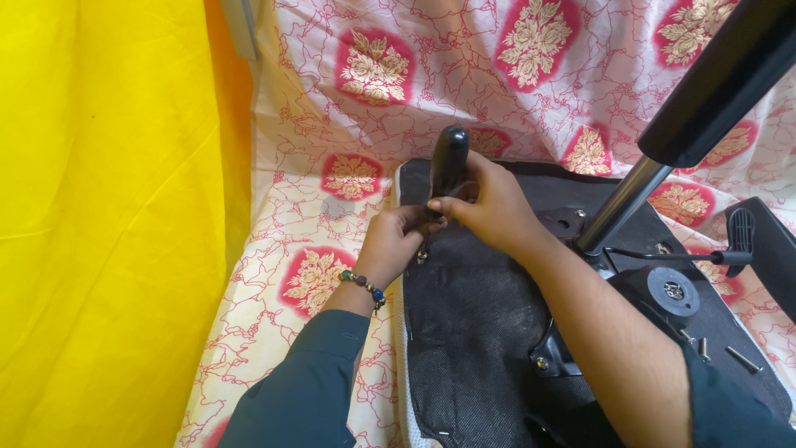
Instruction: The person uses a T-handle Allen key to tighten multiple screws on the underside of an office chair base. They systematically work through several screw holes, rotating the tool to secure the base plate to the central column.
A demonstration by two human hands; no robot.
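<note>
On the cloth-covered surface: an upturned office chair seat (481,348) lies bottom side up, its black fabric underside facing the camera.
Armrest: a black armrest piece (448,162) stands at the seat's far left corner, where both hands meet.
Long axis: it runs nearly upright in the view, leaning a little right; its rounded end points up and away from the person, its lower end down toward the seat edge.
Left hand: the left hand (394,241) is curled around the lower end of the armrest, fingers closed near a small metal fitting at the seat's edge; a beaded bracelet (362,284) sits on the wrist.
Right hand: the right hand (489,207) wraps the armrest from the right, fingers closed on its middle, thumb pressed to its side.
Gas cylinder: a black column (663,141) rises from the seat's middle plate, slanting up to the right.
Lever: a thin rod with a black paddle (738,236) sticks out to the right.
Loose bolts: a few bolts (742,358) lie on the seat's right part.
Backdrop: floral red and cream cloth (373,66); yellow cloth (99,224) at left.
</note>
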